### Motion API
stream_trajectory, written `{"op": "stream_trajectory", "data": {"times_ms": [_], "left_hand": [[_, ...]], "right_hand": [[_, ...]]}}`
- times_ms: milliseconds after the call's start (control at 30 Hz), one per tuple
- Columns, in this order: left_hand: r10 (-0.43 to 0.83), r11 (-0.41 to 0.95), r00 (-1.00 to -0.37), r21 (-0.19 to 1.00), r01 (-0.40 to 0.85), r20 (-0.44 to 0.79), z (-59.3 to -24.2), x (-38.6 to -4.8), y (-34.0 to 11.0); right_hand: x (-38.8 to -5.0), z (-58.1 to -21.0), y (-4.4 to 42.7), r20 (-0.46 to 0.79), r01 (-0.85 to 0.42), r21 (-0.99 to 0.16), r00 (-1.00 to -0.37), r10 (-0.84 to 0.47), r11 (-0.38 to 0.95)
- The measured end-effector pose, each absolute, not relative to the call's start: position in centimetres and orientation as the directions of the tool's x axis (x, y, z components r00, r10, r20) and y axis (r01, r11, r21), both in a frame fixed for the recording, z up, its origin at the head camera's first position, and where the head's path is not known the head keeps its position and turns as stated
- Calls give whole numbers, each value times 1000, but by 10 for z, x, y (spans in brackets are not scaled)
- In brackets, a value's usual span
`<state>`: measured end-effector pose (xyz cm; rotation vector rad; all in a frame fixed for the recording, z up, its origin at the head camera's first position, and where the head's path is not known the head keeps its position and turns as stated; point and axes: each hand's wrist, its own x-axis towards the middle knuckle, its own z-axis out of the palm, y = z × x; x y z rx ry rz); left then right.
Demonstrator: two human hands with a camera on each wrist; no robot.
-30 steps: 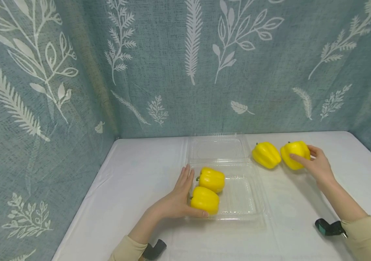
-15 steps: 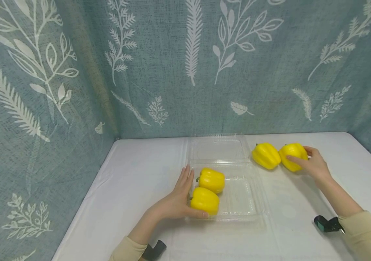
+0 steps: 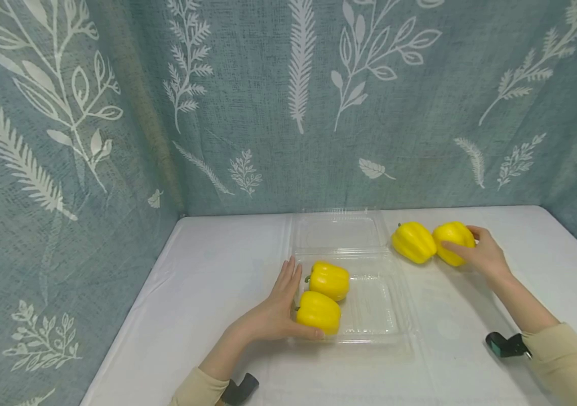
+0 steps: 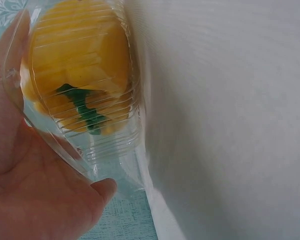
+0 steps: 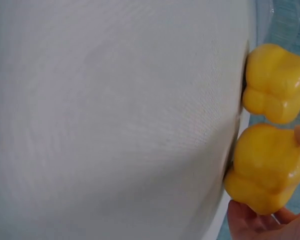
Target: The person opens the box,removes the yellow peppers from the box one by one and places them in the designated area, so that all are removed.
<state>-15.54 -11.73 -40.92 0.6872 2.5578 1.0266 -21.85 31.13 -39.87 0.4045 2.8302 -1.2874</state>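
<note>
My left hand (image 3: 278,313) rests against the left side of a clear plastic clamshell box (image 3: 374,304), fingers extended along it and thumb by its front edge. Two yellow bell peppers lie in the box's left part: a rear pepper (image 3: 330,280) and a front pepper (image 3: 319,312). Through the clear wall in the left wrist view, a yellow pepper (image 4: 85,45) shows its green stem. On the right, my right hand (image 3: 486,255) grips another yellow bell pepper (image 3: 452,237) between thumb and fingers. That pepper sits close beside one more yellow pepper (image 3: 413,242) on the table.
The box's clear lid (image 3: 339,231) lies folded back flat behind its base. A white cloth (image 3: 217,270) covers the table. A blue-green leaf-patterned curtain (image 3: 268,113) hangs behind and along the left side. Dark wrist devices sit under both sleeves.
My right hand has shifted slightly left with its pepper, toward the neighbouring pepper. The left hand, the box and the peppers in it look unchanged.
</note>
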Motion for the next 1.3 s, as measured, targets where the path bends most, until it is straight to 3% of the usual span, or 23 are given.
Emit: {"op": "stream_trajectory", "data": {"times_ms": [1300], "left_hand": [[537, 632, -839, 700, 331, -89, -412, -156, -118]], "right_hand": [[-217, -401, 313, -21, 151, -718, -981, 195, 679]]}}
